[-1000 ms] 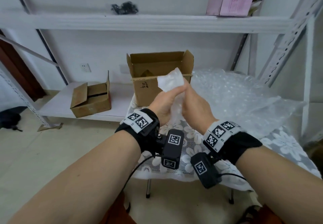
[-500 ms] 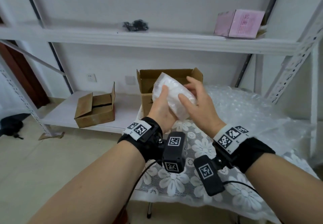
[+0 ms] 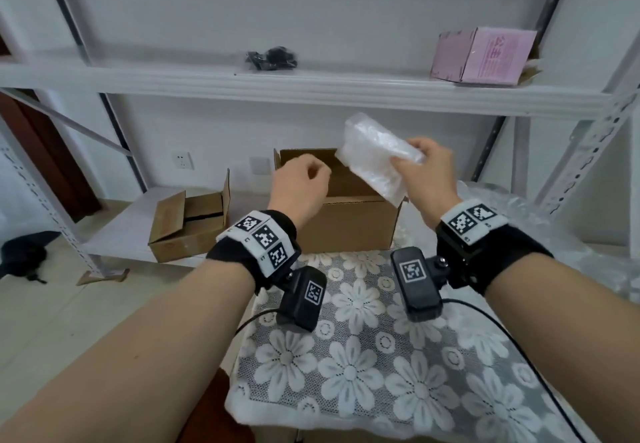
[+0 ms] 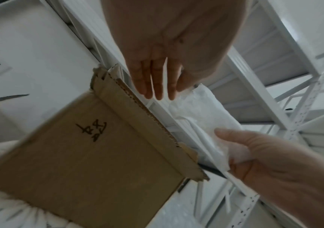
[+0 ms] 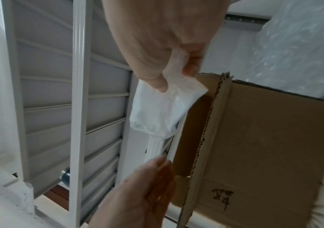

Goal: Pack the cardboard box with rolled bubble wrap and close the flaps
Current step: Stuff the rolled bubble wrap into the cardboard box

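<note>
An open cardboard box (image 3: 349, 224) stands on the flower-lace table, handwriting on its front (image 4: 91, 131). My right hand (image 3: 408, 155) pinches one end of a rolled bubble wrap (image 3: 372, 155), holding it tilted above the box's right half. In the right wrist view thumb and fingers squeeze the roll (image 5: 163, 108) beside the box rim (image 5: 215, 98). My left hand (image 3: 315, 172) hovers over the box's left side, fingers relaxed and empty; the left wrist view shows its fingers (image 4: 157, 80) straight above the near flap. The box's inside is hidden.
A large loose sheet of bubble wrap (image 3: 519, 221) covers the table's right side. A smaller open cardboard box (image 3: 190, 224) sits on the low shelf at left. A pink box (image 3: 485, 55) and a black bundle (image 3: 272, 58) lie on the upper shelf. Metal rack uprights (image 3: 585, 152) stand right.
My left hand has let go of the roll and moved left over the box. The right hand alone has lifted the roll up and to the right, above the box opening.
</note>
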Demonstrator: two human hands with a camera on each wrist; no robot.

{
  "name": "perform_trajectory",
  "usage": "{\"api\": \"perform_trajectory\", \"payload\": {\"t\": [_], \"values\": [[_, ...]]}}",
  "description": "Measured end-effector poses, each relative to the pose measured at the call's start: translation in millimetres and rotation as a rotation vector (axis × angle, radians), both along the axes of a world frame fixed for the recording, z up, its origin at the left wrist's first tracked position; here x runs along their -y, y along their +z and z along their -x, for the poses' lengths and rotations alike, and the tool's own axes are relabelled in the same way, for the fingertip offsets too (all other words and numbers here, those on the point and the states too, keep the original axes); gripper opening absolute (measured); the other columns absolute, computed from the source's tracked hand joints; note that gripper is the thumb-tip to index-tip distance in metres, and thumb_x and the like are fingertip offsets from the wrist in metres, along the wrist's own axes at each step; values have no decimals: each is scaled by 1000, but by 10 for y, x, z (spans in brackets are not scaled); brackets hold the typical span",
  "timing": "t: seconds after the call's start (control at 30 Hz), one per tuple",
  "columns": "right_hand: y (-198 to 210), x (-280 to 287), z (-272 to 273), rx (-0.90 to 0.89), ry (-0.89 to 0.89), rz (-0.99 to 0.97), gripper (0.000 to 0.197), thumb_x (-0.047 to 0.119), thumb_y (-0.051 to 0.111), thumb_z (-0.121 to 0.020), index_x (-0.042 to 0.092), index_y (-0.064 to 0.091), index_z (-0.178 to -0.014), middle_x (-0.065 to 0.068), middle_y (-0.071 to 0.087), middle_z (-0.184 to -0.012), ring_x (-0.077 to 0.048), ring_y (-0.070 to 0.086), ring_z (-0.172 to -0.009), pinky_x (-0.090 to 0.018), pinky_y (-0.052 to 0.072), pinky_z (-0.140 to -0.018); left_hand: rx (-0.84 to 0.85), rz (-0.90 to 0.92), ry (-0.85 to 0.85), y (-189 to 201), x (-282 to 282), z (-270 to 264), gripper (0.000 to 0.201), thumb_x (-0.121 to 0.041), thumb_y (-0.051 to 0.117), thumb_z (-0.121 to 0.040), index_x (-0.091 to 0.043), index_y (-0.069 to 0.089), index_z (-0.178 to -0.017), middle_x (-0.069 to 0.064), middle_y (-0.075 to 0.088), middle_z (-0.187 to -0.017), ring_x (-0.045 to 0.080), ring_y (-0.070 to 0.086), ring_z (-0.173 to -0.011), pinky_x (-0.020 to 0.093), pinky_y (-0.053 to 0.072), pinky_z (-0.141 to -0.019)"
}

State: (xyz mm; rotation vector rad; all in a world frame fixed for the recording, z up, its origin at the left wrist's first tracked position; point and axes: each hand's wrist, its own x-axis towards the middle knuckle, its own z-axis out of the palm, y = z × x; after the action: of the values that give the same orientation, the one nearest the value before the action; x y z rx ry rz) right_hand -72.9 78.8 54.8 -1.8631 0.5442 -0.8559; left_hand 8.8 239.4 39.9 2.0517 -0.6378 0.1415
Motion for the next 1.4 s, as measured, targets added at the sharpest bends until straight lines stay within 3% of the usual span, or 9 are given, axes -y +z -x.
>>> {"api": "perform_trajectory", "payload": {"t": [0.07,0.2,0.3,0.53,0.77,1.03,1.2,1.3,1.4], "values": [[20,65,-144,-50,-41,77,23,6,61,-86,13,66,-108,4,63,-86,-22,65,-83,-40,58,-73,-49,-173,-19,-98,64,-171,23,-21,49,-95,-17,62,-114,3,63,-116,18,62,-100,35,51,-92],[-60,96,-344,-223,-56,311,27,0,57,-83,9,71,-103,-8,68,-97,-26,64,-86,-37,54,-71,-89,-437,29,-284,139,-370,40,-22,53,-93,-11,49,-132,12,49,-134,27,50,-121,35,41,-102],[-183,83,-469,-302,26,410,24,2,60,-80,10,74,-97,-12,69,-94,-24,62,-80,-30,46,-60,-57,-533,89,-338,197,-452,39,-29,50,-94,-9,51,-128,14,50,-128,30,49,-118,40,42,-100],[-284,209,-676,-431,13,434,20,-1,48,-82,5,67,-84,-8,60,-80,-25,54,-76,-29,41,-66,-155,-824,-77,-335,403,-655,48,-43,27,-98,-14,64,-106,5,63,-107,25,59,-97,36,44,-85],[-424,294,-767,-395,-75,391,31,-10,54,-83,16,56,-99,-2,58,-94,-21,56,-83,-35,50,-74,-256,-462,-79,-266,408,-727,31,-11,70,-83,-23,71,-111,-1,66,-120,16,60,-104,27,48,-91],[-446,317,-1004,-657,-60,465,30,-9,42,-89,2,69,-93,-15,66,-101,-30,61,-86,-31,46,-70,315,-218,9,-342,176,-427,24,-10,61,-87,-27,76,-93,-6,71,-98,16,59,-99,29,43,-92],[-443,208,-1185,-977,114,481,18,-4,47,-91,-5,62,-101,-15,62,-99,-32,62,-97,-29,43,-73,367,-16,59,-442,36,-443,29,5,63,-78,-19,77,-71,-9,55,-84,15,52,-90,8,28,-75],[-511,248,-1286,-1074,226,533,18,10,58,-81,3,62,-97,-4,58,-86,-24,59,-82,-31,49,-76,396,65,42,-448,23,-466,27,6,66,-76,-17,76,-64,-10,56,-85,15,57,-90,4,32,-78],[-469,155,-1283,-1132,336,517,28,18,58,-90,3,59,-112,-10,62,-110,-25,57,-93,-36,48,-85,433,129,25,-444,37,-444,25,5,69,-75,-13,74,-59,-10,55,-87,11,54,-91,-5,29,-82]]}}
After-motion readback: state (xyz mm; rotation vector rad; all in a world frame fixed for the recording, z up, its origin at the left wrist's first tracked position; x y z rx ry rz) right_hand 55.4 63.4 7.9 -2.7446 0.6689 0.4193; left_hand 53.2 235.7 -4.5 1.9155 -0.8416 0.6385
